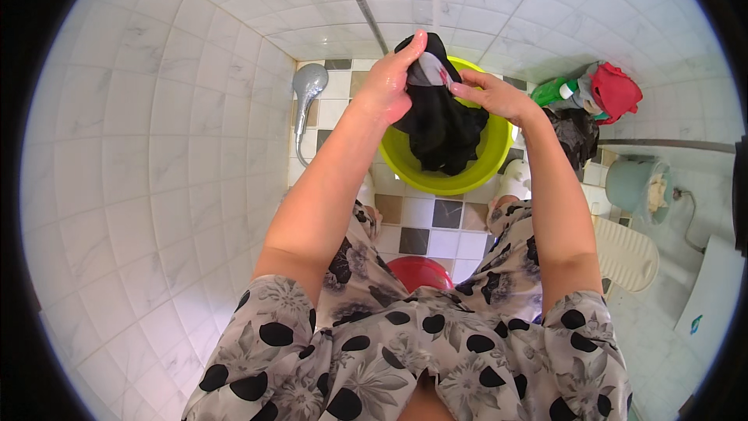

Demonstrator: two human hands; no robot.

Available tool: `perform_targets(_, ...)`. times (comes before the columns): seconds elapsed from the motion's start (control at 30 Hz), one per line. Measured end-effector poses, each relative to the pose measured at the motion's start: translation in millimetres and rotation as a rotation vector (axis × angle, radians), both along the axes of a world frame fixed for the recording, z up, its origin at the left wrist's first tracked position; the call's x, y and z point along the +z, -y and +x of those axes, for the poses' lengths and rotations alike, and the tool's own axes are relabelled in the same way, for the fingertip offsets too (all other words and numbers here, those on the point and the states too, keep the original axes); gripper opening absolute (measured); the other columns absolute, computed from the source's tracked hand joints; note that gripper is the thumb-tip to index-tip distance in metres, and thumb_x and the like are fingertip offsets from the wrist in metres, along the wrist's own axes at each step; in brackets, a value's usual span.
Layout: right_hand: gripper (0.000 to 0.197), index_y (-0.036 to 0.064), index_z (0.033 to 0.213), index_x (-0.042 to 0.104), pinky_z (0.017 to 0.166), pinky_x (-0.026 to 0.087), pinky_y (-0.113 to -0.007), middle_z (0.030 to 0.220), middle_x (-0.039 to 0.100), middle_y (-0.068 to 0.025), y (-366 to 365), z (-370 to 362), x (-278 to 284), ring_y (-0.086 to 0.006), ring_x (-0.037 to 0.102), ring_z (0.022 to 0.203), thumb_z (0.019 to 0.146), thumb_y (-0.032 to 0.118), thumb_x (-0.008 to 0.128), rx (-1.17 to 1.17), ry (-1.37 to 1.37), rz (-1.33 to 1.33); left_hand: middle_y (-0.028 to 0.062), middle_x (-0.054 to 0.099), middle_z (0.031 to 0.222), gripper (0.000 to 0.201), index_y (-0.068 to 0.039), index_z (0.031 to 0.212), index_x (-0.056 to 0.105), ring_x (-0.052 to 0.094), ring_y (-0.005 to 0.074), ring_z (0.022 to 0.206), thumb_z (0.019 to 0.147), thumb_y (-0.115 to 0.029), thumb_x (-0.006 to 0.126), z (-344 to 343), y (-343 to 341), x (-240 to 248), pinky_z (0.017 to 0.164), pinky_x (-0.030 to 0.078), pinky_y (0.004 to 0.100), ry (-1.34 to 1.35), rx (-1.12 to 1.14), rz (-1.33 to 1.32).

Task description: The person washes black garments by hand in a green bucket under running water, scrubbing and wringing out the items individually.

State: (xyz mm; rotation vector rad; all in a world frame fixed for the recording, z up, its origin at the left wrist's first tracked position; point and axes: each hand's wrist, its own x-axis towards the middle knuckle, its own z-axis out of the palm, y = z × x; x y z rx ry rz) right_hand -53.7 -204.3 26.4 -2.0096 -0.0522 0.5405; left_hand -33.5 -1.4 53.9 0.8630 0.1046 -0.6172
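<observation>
A black garment (444,129) hangs from my two hands over a yellow-green basin (396,157) on the tiled floor. Its lower folds reach down inside the rim; whether they touch the bottom is hidden. My left hand (392,78), wet and shiny, grips the top left edge with the thumb up. On the right, my right hand (496,97) pinches the cloth's edge between thumb and fingers. Between them a pale grey patch (428,72) with red marks on it faces up.
Left of the basin lies a shower head (310,79) with its hose. To the right stand a green bottle (550,92), a red cloth (615,93) and a black plastic bag (575,136). A red rounded object (419,271) sits between my legs; a cream ridged board (626,255) is at right.
</observation>
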Motion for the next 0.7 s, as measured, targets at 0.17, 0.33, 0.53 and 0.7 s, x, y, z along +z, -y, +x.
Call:
perform_targets(0.17, 0.026, 0.0067, 0.087, 0.059, 0.072, 0.04, -0.021, 0.083, 0.058, 0.0043, 16.5, 13.9, 8.6, -0.0048, 0.049, 0.077, 0.089, 0.033, 0.06, -0.105, -0.017, 0.46, 0.0109, 0.063, 0.105, 0.053, -0.002, 0.107, 0.059, 0.059, 0.0234, 0.097, 0.084, -0.049, 0.061, 0.8, -7.6, 20.8, 0.088, 0.046, 0.0383, -0.093, 0.055, 0.014)
perform_targets(0.33, 0.024, 0.0085, 0.079, 0.059, 0.062, 0.039, -0.021, 0.071, 0.053, 0.0068, 1.9, 5.5, 42.8, -0.0036, 0.045, 0.067, 0.09, 0.03, 0.06, -0.409, 0.04, 0.748, 0.0114, 0.06, 0.113, 0.055, 0.001, 0.116, 0.055, 0.056, 0.0236, 0.105, 0.084, -0.043, 0.064, 0.8, -6.5, 21.8, 0.091, 0.044, 0.0373, 0.115, -0.118, 0.359)
perform_targets(0.53, 0.023, 0.0025, 0.073, 0.055, 0.052, 0.041, -0.034, 0.061, 0.054, -0.0133, -73.5, -31.2, 35.3, -0.0241, 0.054, 0.055, 0.082, 0.022, 0.063, -0.227, 0.633, 0.072, 0.005, 0.061, 0.084, 0.044, -0.008, 0.091, 0.06, 0.059, 0.0174, 0.076, 0.088, -0.052, 0.052, 10.3, 21.1, -20.0, 0.07, 0.049, 0.0304, -0.252, 0.074, 0.534)
perform_targets(0.7, 0.028, 0.0036, 0.069, 0.053, 0.05, 0.039, -0.043, 0.062, 0.055, -0.0192, -59.4, -8.0, 9.4, -0.0376, 0.051, 0.055, 0.085, 0.026, 0.056, -0.58, 0.647, -0.229, 0.0022, 0.055, 0.079, 0.031, -0.013, 0.09, 0.053, 0.053, 0.014, 0.076, 0.095, -0.042, 0.044, -28.0, 75.3, -22.8, 0.062, 0.045, 0.031, -0.274, 0.235, 0.191)
